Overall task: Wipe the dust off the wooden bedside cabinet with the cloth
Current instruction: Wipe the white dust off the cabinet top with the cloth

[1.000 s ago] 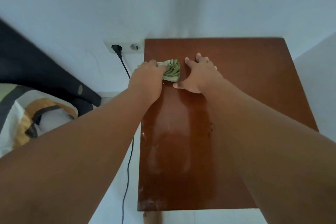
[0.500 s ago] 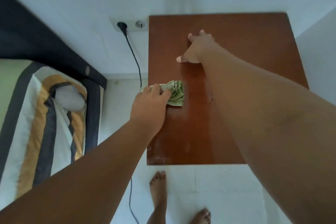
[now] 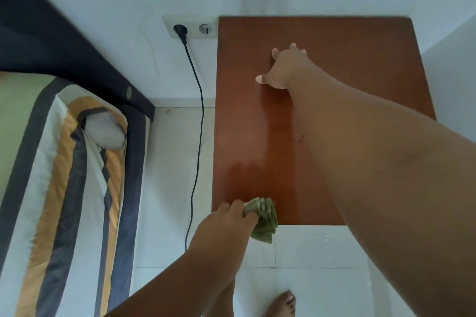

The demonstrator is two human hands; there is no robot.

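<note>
My left hand (image 3: 226, 224) grips the bunched cloth (image 3: 264, 224) at the lower edge of the cabinet (image 3: 334, 41), sweeping dust off. My right hand (image 3: 286, 69) lies open and flat at upper centre, bracing me.

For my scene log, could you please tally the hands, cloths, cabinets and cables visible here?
Hands: 2 (left hand, right hand)
Cloth: 1
Cabinet: 1
Cable: 1
Total: 5

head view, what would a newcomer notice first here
The reddish-brown cabinet top fills the middle, the right hand resting on it near the far end. At its near edge the left hand grips a crumpled green cloth, partly overhanging the edge. A striped bed lies on the left.
</note>
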